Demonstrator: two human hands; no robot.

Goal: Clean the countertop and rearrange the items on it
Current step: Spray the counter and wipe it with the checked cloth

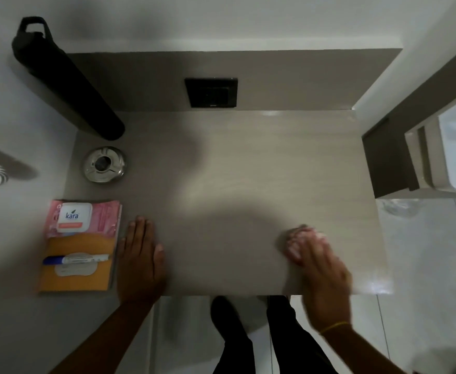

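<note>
- Fingers of the left hand lie flat and spread on the bench, holding nothing, just beside the pink wipes pack.
- Right hand, blurred, presses a pinkish cloth onto the bench near its front right; fingers curled over it.
- Orange pack carries a pen; metal ashtray and black bottle stand behind.

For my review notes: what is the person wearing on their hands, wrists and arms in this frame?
Both forearms are bare, with no sleeves in view. The left hand wears no glove, ring or watch that shows. The right hand is motion-blurred, also without a glove; a thin yellow band circles its wrist. No other markings or jewellery can be made out.
</note>
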